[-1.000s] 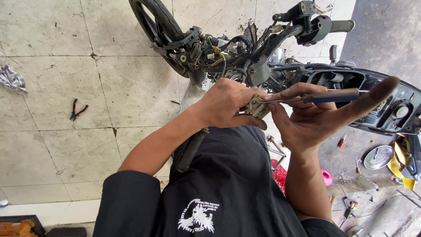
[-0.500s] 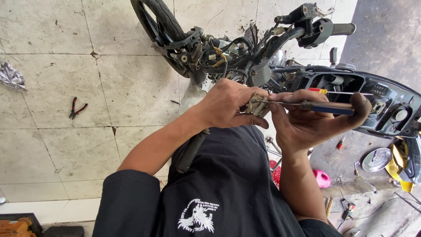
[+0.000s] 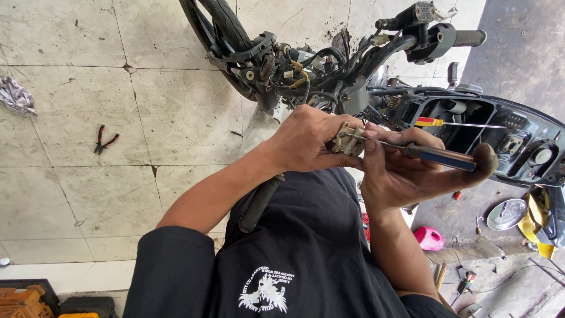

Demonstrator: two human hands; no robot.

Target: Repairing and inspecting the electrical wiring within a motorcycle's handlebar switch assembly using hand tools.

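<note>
My left grip (image 3: 309, 138) pinches a small beige switch block (image 3: 347, 138); right grip (image 3: 406, 171) is wrapped round a blue-handled screwdriver (image 3: 438, 156), tip on it. Stripped motorbike (image 3: 329, 65) just beyond. Cracked tile floor (image 3: 76, 182) left of my grips, pliers (image 3: 104, 139) lying there.

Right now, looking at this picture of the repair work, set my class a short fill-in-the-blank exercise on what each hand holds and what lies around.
1. The right hand holds a ____ with a blue handle.
2. The left hand grips a small beige part, and the tool's tip touches that ____.
3. On the tiled floor to the left lie red-handled ____.
4. A second screwdriver, red and yellow at the handle, rests inside the dark ____ shell.

Missing words: screwdriver; part; pliers; motorcycle
</note>
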